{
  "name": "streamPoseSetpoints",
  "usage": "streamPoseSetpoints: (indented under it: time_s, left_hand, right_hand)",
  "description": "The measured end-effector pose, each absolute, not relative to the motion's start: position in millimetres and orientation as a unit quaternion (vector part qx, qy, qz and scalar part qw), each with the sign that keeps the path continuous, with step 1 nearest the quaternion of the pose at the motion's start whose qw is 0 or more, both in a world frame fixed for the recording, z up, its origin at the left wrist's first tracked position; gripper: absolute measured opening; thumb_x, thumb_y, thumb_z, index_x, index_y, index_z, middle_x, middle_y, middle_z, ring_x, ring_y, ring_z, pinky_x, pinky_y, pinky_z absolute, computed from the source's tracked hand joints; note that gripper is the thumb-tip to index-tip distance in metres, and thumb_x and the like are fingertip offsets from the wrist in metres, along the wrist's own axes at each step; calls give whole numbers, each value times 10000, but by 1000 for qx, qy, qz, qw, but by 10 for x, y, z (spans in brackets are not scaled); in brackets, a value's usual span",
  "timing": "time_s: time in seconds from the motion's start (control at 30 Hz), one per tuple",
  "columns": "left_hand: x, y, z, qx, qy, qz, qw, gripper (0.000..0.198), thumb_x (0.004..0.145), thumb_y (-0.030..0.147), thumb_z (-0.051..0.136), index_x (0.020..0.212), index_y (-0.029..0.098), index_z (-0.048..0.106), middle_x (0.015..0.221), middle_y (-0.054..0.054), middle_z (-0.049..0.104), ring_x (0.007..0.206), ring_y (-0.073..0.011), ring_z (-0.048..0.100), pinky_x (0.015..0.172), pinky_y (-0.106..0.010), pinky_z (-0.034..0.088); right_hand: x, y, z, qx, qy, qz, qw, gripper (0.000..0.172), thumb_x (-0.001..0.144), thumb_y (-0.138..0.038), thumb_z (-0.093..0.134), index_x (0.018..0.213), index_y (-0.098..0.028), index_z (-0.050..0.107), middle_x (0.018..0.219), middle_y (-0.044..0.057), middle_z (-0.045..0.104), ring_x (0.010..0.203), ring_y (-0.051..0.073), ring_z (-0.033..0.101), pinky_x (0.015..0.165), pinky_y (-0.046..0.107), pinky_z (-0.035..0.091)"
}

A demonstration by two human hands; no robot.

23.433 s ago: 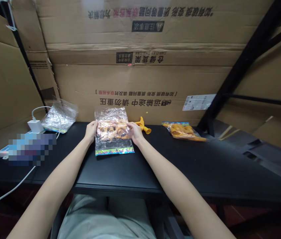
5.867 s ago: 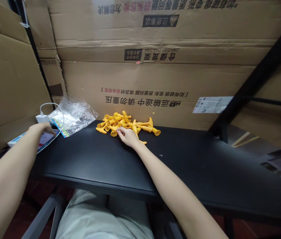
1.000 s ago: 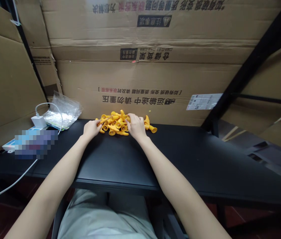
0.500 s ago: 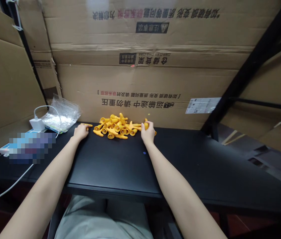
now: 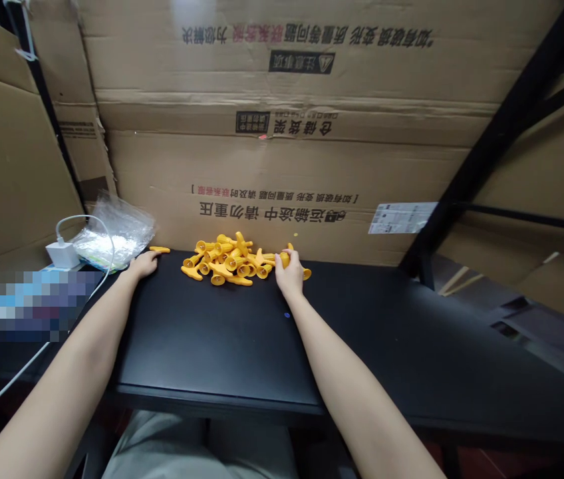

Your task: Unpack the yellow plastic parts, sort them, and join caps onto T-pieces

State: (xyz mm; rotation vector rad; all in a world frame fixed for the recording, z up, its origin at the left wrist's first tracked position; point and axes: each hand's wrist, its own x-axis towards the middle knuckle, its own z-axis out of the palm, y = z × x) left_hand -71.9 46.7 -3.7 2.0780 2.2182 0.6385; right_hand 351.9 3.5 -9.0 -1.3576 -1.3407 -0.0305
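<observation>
My left hand (image 5: 144, 265) is at the left of the black table, its fingers closed on a yellow plastic piece (image 5: 161, 249) whose end sticks out past the fingertips. To the right lies a heap of yellow plastic pieces (image 5: 235, 261), with cup-shaped ends and T-shaped handles. At the heap's right edge, my right hand (image 5: 289, 276) has its fingers curled around another yellow plastic piece (image 5: 286, 259), partly hidden by the fingers. A further yellow cup end (image 5: 306, 273) shows just beyond that hand.
A clear plastic bag (image 5: 117, 229) lies left of my left hand, beside a white charger (image 5: 62, 254) with a white cable. Cardboard (image 5: 282, 159) stands upright behind the black table (image 5: 222, 339). A black metal post (image 5: 486, 146) slants at the right.
My left hand has moved left, away from the heap, taking its yellow piece along. My right hand stays by the heap's right edge with its piece. The view has shifted slightly.
</observation>
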Motion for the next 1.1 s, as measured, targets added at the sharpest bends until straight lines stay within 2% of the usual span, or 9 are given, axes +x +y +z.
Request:
streamPoseSetpoints:
  time_s: [0.13, 0.4, 0.67, 0.8, 0.93, 1.1]
  left_hand:
    - [-797, 534, -71, 651, 734, 190, 23, 470, 770, 196, 473, 1211, 237, 632, 1314, -62, 601, 1221, -259, 545, 1041, -387, 408]
    - [-823, 593, -38, 673, 727, 137, 13, 521, 772, 172, 417, 1262, 160, 594, 1345, -74, 573, 1216, -198, 547, 1043, -272, 394]
    - [-743, 549, 39, 677, 722, 143, 10, 496, 753, 138, 444, 1211, 133, 636, 1274, -116, 622, 1193, -250, 566, 1027, -321, 417]
    - [-661, 492, 76, 662, 734, 151, -6, 486, 739, 125, 460, 1187, 132, 649, 1183, -134, 668, 1140, -276, 596, 989, -350, 450]
    - [-518, 422, 104, 654, 734, 182, -30, 481, 732, 124, 461, 1175, 110, 647, 1187, -158, 653, 1138, -280, 589, 1006, -363, 439]
    - [-138, 266, 180, 665, 691, 284, -12, 438, 761, 156, 459, 1147, 67, 645, 1237, -178, 618, 1179, -263, 561, 1053, -339, 399]
  right_hand:
    - [3515, 37, -87, -581, -573, -8, 577, 321, 813, -434, 480, 1011, -187, 535, 996, 145, 670, 875, 266, 616, 833, 412, 438]
    - [3509, 19, -70, -582, -575, 12, 575, 324, 813, -408, 491, 1028, -171, 540, 1013, 154, 663, 894, 265, 620, 838, 400, 447]
    - [3626, 114, -53, -557, -484, 11, 675, 345, 779, -403, 537, 981, -137, 625, 1014, 149, 659, 963, 247, 610, 897, 394, 458]
    - [3973, 182, -58, -576, -366, -28, 731, 421, 803, -374, 528, 1076, -76, 648, 1080, 188, 652, 1012, 254, 618, 920, 376, 471]
    - [4393, 277, -172, -622, -280, -12, 731, 470, 843, -382, 507, 1168, -64, 629, 1123, 191, 657, 1031, 260, 635, 926, 365, 489]
    - [4614, 484, -273, -626, -293, 81, 718, 409, 765, -279, 607, 1111, -67, 662, 1064, 164, 694, 985, 245, 667, 902, 333, 511]
